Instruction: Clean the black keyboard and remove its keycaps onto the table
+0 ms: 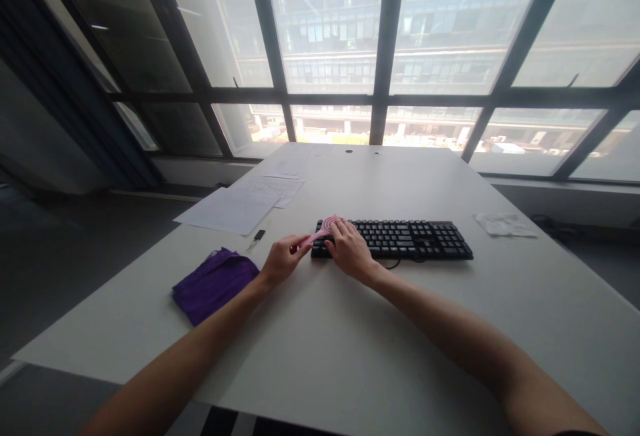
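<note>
A pink hairbrush with a round, spiral-slotted head lies over the left end of a black keyboard. My left hand is closed around its handle, pinching it between thumb and fingers just left of the keyboard. My right hand reaches over the keys, fingers stretched out and resting against the right side of the brush head. The right thumb is apart from the fingers, above the keys. Part of the brush head is hidden beneath those fingertips.
A folded purple cloth lies left of my left forearm. Behind it are a small black device and several paper sheets. A crumpled clear plastic bag sits right of the keyboard on the white table. Windows stand beyond.
</note>
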The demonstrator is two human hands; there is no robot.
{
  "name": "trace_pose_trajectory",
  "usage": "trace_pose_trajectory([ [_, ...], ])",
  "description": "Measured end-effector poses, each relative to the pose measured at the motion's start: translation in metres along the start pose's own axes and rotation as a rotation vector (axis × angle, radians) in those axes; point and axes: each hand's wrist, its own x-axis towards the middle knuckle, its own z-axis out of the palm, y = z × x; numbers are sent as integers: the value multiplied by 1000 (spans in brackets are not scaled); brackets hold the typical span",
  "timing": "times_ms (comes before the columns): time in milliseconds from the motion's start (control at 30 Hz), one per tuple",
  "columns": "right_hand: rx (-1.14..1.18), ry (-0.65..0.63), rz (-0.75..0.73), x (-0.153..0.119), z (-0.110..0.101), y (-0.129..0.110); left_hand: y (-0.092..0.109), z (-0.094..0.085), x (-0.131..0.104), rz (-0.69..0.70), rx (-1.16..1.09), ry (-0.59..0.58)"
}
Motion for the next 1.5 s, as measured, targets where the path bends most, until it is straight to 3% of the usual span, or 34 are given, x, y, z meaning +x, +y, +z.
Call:
trace_pose_trajectory([
  [300, 6, 50, -19, -3, 0, -1, 3, 0, 1, 45, -48, 82],
  [733, -24, 9, -27, 3, -1, 1, 1, 0, 0, -1, 82, -29],
  [967, -35, 24, -47, 1, -4, 0, -4, 2, 1, 14, 39, -32],
  [1200, -66, 28, -31, -1, -4, -2, -4, 0, 3, 27, -33, 37],
  [1500, -106, 38, -20, -1, -2, -1, -11, 4, 4, -6, -71, -32],
])
